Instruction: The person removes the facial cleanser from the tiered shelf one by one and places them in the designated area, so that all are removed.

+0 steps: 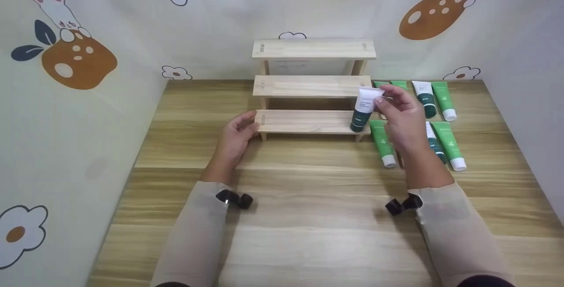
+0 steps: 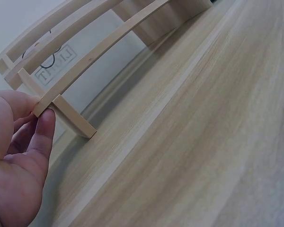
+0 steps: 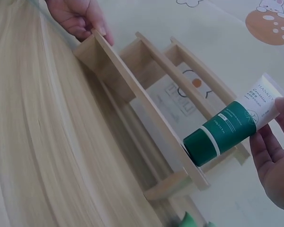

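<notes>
A three-step wooden display rack [image 1: 304, 120] stands against the back wall. My left hand [image 1: 234, 140] pinches the left end of its lowest board [image 2: 92, 61], thumb and fingertips on opposite faces. In my right hand [image 1: 404, 121] is a white and dark green squeeze tube [image 1: 364, 107], pinched by its flat white end. The tube stands nearly upright, cap down, at the right end of the lowest board. In the right wrist view, the tube's green cap end [image 3: 206, 147] meets that board; whether its full weight rests there I cannot tell.
Right of the rack, several tubes lie on the wooden table [image 1: 282, 216] in two rows: light green tubes [image 1: 448, 146] and white and dark green tubes [image 1: 425, 97]. My right hand and forearm partly cover them. Patterned cloth walls [image 1: 211, 35] border the table.
</notes>
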A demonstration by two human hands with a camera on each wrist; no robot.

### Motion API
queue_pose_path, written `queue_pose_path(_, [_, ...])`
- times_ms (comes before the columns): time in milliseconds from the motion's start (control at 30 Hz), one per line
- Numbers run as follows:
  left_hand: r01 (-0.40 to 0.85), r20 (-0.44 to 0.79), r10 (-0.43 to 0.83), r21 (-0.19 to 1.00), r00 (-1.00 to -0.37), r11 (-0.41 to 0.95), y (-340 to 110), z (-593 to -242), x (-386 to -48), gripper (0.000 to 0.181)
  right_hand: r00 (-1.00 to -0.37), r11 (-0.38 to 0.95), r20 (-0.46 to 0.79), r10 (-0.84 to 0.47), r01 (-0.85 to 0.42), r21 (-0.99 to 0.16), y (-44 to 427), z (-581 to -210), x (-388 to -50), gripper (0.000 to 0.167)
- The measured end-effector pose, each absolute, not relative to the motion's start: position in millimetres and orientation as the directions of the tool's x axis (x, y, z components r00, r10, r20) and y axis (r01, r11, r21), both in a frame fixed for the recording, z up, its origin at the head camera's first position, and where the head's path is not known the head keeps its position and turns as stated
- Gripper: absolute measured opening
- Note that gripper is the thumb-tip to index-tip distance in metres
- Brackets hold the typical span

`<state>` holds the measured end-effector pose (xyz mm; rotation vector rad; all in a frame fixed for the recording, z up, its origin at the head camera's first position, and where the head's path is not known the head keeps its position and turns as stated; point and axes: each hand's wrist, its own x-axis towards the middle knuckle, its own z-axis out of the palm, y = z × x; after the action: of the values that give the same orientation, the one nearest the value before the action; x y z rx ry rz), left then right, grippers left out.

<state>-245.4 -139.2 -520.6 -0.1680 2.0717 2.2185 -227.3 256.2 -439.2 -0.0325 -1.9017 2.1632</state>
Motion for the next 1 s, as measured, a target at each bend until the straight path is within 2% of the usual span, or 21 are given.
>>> queue_pose_path(300, [-0.174,-0.175,-0.006,0.983,-0.985,-0.064,-139,-520,-247,0.046,-0.958,-0.172,0.174,0.226,-0.215,-0.961,305,-436,-217,0.033])
queue_pose_path(633, [-0.177,-0.178,0.0,0.982,-0.984,-0.059,-140,-522,-248,0.045,-0.922,-0.265,0.087,0.377,-0.197,-0.944,376,-430,-215,0.044])
queue_pose_path(800, [-0.168,-0.169,-0.013,0.984,-0.985,-0.055,-140,-523,-248,0.044,-0.911,-0.275,-0.024,0.413,-0.099,-0.956,410,-429,-213,0.051])
queue_pose_path(1000, [-0.15,-0.151,-0.015,0.988,-0.988,-0.026,-140,-525,-248,0.044,-0.882,-0.291,-0.15,0.446,0.015,-0.957,442,-433,-212,0.047])
